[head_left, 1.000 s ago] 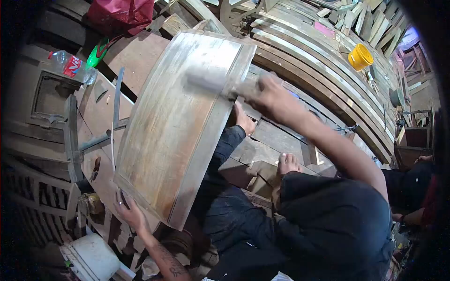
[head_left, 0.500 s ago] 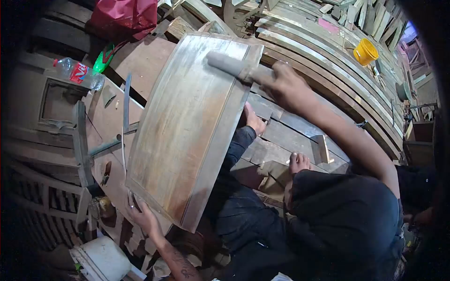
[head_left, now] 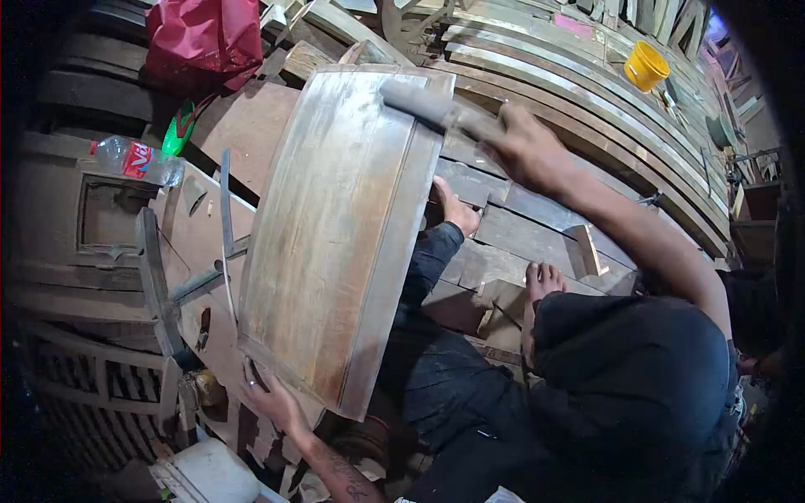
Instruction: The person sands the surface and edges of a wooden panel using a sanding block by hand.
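Observation:
A curved wooden panel [head_left: 323, 243] with a raised border leans across the middle, brown along one side and shiny near its far end. At its near left corner, my left hand [head_left: 272, 401] grips the edge, thumb and fingers around it. My right hand [head_left: 532, 151] is closed around the thin handle of a grey club-shaped mallet [head_left: 415, 104], smeared by motion. The mallet's thick end lies over the panel's far right edge; whether it touches the wood I cannot tell.
Behind the panel lie stacked long planks [head_left: 587, 126] and a yellow bucket [head_left: 646, 66]. Left are a plastic bottle [head_left: 138, 159], a red bag [head_left: 204, 42] and a green object [head_left: 177, 130]. A white container [head_left: 210, 471] stands lower left. My bare feet [head_left: 457, 211] rest on boards.
The view has shifted slightly, so the panel and both hands sit a little differently in it. The mallet has moved slightly toward the panel's right edge. Both grips stay the same.

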